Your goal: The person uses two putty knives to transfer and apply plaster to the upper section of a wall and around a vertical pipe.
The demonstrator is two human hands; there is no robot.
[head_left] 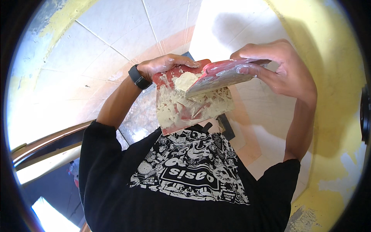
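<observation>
Held up before the chest, in the middle of the scene: a broad red spreader [167, 116], thickly smeared with cream-coloured putty [185, 81]. Toward its far side, a paler, wet-looking lump of the same; nearer, rough streaks with red showing through. Gripped at the far left edge by the left hand [164, 64], with thumb laid over the upper face.

Just to the right and crossing above it, a second red blade [228, 75], tilted, with greyish and cream smears on the side in view. Pinched toward its right end by the right hand [285, 69], between thumb on the near face and fingers on the far side. Extended leftward over the spreader, right up to the lump; impossible to tell from this angle about contact with the spreader's face. On both thumbs, whitish smears.

On the left wrist, a black watch [139, 77]. Nearer, a black T-shirt [154, 210] with white print. Partly hidden beneath the spreader, a dark object [228, 129], kind unclear. Farther left, a pale surface with joint lines [65, 85] and a peach band [166, 45]. At near left, a wooden frame [50, 139]. At right, a yellow wall [332, 127] with pale patches.
</observation>
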